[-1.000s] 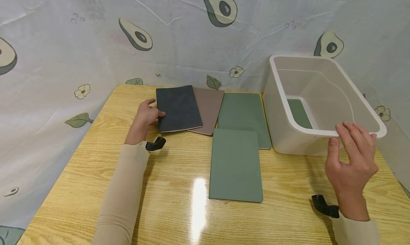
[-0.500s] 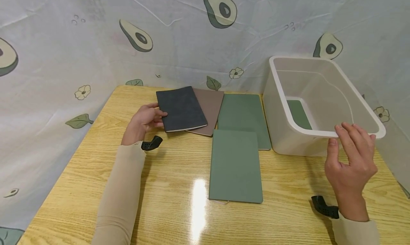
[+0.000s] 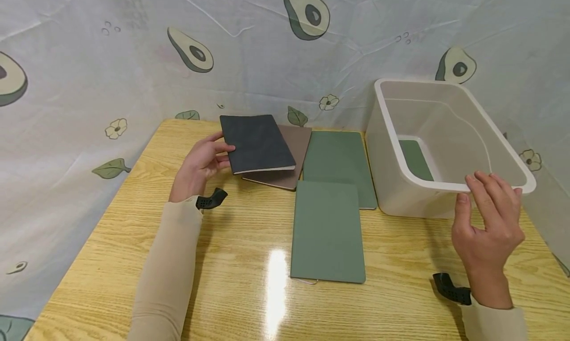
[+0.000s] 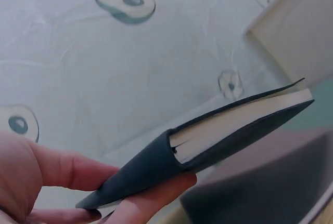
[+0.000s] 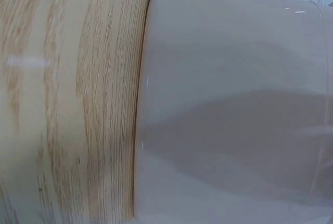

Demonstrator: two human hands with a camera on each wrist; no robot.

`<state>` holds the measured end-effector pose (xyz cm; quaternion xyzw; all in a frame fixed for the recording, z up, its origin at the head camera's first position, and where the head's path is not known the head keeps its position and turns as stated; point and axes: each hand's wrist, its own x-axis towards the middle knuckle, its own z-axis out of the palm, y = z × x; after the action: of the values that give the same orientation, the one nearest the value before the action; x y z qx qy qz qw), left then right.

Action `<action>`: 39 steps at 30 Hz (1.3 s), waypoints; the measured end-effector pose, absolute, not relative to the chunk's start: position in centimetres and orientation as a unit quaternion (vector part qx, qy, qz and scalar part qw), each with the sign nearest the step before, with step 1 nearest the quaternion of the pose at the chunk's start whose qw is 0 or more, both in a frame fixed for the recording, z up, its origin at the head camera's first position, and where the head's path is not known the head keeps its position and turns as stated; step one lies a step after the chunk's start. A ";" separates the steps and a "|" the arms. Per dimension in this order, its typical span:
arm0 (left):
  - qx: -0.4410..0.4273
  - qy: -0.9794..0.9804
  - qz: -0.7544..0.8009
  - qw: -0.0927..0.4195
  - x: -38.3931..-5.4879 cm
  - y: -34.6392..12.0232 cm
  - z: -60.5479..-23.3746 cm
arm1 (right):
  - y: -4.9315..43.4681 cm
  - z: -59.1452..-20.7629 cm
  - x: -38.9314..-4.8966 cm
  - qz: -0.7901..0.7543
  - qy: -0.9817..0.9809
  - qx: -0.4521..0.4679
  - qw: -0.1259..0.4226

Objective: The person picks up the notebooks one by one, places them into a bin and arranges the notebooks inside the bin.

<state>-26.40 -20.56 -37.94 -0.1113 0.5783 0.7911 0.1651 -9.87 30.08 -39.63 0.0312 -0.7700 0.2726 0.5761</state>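
Observation:
My left hand (image 3: 202, 163) pinches a dark navy notebook (image 3: 258, 143) by its left edge, thumb on the cover and fingers beneath. In the left wrist view the notebook (image 4: 223, 130) is lifted and tilted, its cream page edges showing and its cover slightly parted at the far end. Beneath it a brown notebook (image 3: 296, 143) lies on the table, partly hidden. At the right, my right hand (image 3: 492, 227) holds the near rim of a white plastic bin (image 3: 387, 172), fingers over the edge and thumb outside; in the right wrist view only the bin wall (image 5: 234, 104) shows.
Two green notebooks lie mid-table: the nearer one (image 3: 328, 232) overlaps the farther one (image 3: 336, 155), which sits beside the bin. Inside the bin is another green flat item (image 3: 415, 159). An avocado-print cloth (image 3: 249, 49) hangs behind the wooden table (image 3: 231, 281).
My left hand has raised the navy notebook off the brown one and shifted it slightly right, uncovering more of the brown cover's near edge. My right hand stays at the bin rim.

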 end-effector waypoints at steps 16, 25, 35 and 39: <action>-0.092 0.546 0.822 0.133 -25.2 -17.9 -35.8 | 29.1 -38.6 -9.4 0.274 -0.771 0.030 0.574; -0.102 0.508 0.845 0.133 -24.9 -17.6 -35.4 | 29.7 -39.2 -9.8 0.281 -0.763 0.035 0.582; -0.092 0.475 0.868 0.114 -24.4 -17.4 -33.9 | 29.2 -38.7 -9.5 0.275 -0.769 0.032 0.576; -0.089 0.462 0.876 0.106 -24.1 -17.1 -33.3 | 29.1 -38.8 -9.4 0.270 -0.773 0.030 0.574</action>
<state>-24.11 -17.12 -33.28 -0.0889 0.4621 0.8760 0.1062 -9.44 29.09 -38.79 0.0302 -0.7725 0.2698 0.5740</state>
